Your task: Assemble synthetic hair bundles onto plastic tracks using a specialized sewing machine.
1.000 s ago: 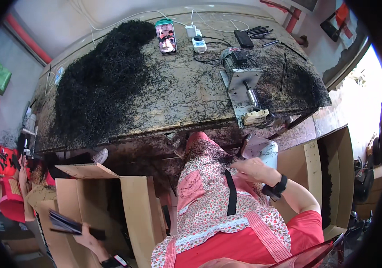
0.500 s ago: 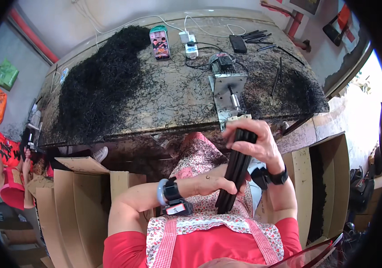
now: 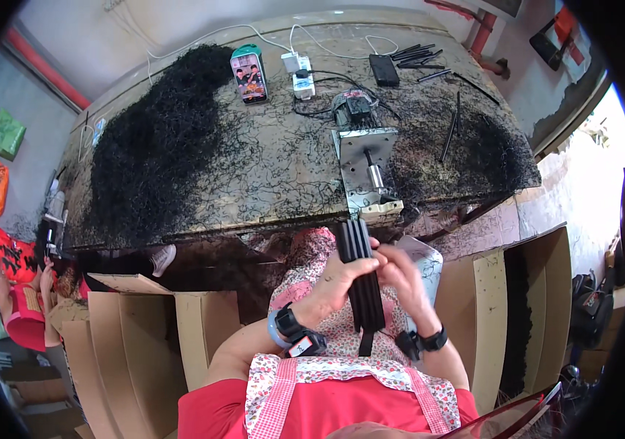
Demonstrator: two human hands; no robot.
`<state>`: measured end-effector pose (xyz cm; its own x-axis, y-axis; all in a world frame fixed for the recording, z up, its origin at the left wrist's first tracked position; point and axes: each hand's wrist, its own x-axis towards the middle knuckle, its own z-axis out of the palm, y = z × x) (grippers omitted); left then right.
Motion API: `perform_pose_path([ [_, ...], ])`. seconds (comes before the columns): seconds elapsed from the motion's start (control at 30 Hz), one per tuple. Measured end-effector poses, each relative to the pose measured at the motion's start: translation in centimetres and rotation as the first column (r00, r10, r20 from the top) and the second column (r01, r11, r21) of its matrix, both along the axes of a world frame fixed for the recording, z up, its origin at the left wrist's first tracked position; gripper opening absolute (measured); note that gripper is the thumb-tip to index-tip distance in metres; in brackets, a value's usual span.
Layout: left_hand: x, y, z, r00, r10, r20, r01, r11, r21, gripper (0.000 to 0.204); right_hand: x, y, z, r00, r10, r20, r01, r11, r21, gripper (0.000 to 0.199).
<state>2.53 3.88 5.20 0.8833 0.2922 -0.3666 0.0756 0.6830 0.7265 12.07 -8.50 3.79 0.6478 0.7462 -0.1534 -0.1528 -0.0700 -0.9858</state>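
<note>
In front of my lap stands a bundle of slim black tubes (image 3: pixel 363 311), their upper ends near the table edge. One dark strip sticks out below the rest. My left hand (image 3: pixel 334 285) is closed round the bundle from the left, its thumb lying across the front. At the right side my right hand (image 3: pixel 402 282) is closed, with curled fingers against the bundle; its fingertips are partly hidden. Just beyond the upper ends is a small motor machine (image 3: pixel 356 110) with a metal bracket (image 3: pixel 367 146) and a shiny cylindrical spindle end (image 3: pixel 376 177).
A heap of black curly shavings (image 3: pixel 159 139) covers the table's left part. A phone (image 3: pixel 249 75), a power strip (image 3: pixel 303 84), a black box (image 3: pixel 384 70) and loose black tubes (image 3: pixel 415 56) lie farther back. Cardboard boxes (image 3: pixel 144 333) flank me. Another person (image 3: pixel 23 311) sits at far left.
The bundle has shifted left and stands more upright. My right hand has left its top for its right side. My left hand has moved up the bundle, its thumb now across the front.
</note>
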Motion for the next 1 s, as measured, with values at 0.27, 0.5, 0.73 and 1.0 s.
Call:
perform_pose_path([
  [0.27,1.0,1.2,-1.1,0.996,0.082,0.022,-0.085,0.971,0.224,0.036,-1.7,-1.5,-1.7,0.986,0.139,0.095,-0.115,0.967,-0.227,0.027],
  [0.5,0.8,2.0,-1.3,0.999,0.026,-0.023,-0.016,0.931,0.364,0.039,-0.6,-1.0,-0.7,0.775,0.032,0.632,0.025,0.996,-0.082,0.021],
  [0.73,-1.3,1.7,-3.0,0.983,-0.037,-0.18,0.041,0.999,0.02,0.033,-0.3,-1.6,1.0,0.92,-0.035,-0.391,-0.034,0.985,-0.168,0.021],
  [1.0,-1.6,2.2,-3.7,0.964,-0.127,-0.233,0.078,0.975,-0.208,0.035,1.6,1.5,0.5,0.864,-0.012,-0.503,0.004,1.0,-0.017,0.021],
])
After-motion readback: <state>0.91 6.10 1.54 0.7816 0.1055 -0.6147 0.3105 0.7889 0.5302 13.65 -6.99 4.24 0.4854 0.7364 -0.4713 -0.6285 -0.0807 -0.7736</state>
